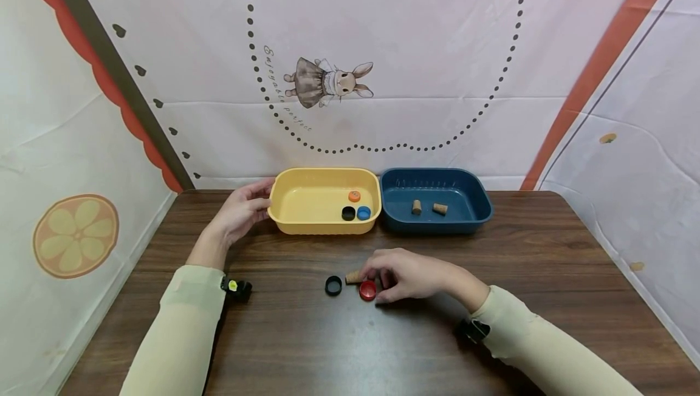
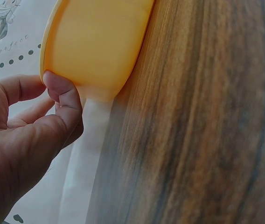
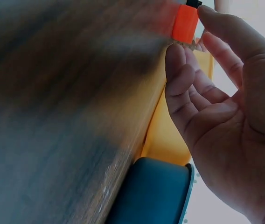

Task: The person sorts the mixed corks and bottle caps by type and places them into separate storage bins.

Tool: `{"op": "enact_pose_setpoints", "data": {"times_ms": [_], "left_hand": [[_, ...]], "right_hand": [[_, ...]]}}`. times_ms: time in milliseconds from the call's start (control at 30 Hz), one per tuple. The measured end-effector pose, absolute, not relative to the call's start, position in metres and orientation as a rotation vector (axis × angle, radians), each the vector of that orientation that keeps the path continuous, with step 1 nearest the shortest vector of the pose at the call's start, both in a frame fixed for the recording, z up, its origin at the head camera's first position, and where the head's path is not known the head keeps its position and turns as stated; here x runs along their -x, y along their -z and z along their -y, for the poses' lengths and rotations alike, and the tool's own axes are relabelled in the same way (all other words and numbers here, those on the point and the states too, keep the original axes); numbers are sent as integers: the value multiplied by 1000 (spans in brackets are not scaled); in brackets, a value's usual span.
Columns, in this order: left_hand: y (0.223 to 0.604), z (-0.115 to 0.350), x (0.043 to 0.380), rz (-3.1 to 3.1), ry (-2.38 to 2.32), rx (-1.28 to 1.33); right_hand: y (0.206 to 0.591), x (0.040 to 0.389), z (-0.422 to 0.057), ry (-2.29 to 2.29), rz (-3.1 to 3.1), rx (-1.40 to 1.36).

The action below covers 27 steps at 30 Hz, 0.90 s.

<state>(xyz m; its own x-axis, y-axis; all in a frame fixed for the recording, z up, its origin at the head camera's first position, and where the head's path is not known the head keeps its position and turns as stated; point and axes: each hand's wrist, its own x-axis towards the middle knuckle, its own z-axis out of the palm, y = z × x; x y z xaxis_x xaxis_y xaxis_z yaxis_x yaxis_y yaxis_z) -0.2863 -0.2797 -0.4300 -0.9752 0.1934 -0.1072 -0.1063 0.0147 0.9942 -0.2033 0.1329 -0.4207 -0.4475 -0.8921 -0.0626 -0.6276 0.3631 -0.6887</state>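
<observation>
My left hand [image 1: 240,211] holds the left end of the yellow tray [image 1: 322,229], its thumb and fingertips at the rim. Inside that tray lie an orange cap [image 1: 354,196], a black cap [image 1: 348,213] and a blue cap [image 1: 363,213]. On the table, my right hand [image 1: 410,274] reaches over a red bottle cap [image 1: 368,290], thumb and fingers apart around it. The right wrist view shows the red cap [image 3: 185,24] between thumb tip and fingertips. A cork [image 1: 352,277] lies partly hidden under the fingers. Left of it is another black cap [image 1: 333,285].
A dark blue tray [image 1: 437,226] stands against the yellow one, with one cork [image 1: 417,207] and another cork [image 1: 440,208] in it. Behind both trays hangs a printed cloth [image 1: 437,68]. The wooden table [image 1: 295,347] extends toward the person.
</observation>
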Motion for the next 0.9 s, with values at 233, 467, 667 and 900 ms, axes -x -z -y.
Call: {"op": "enact_pose_setpoints", "data": {"times_ms": [233,467,667,900], "left_hand": [[430,280,286,-2069,-2068,-101],[430,280,286,-2063,-2072,-101],[430,280,285,-2063,-2069,-121],[430,280,285,-2072,-2067,-111]], "right_hand": [[420,201,-126,737,-2234,1348],[421,200,-123,698,-2234,1327],[420,199,-123,694,-2243,1321],[419,200,-128,782,-2239,1291]]}}
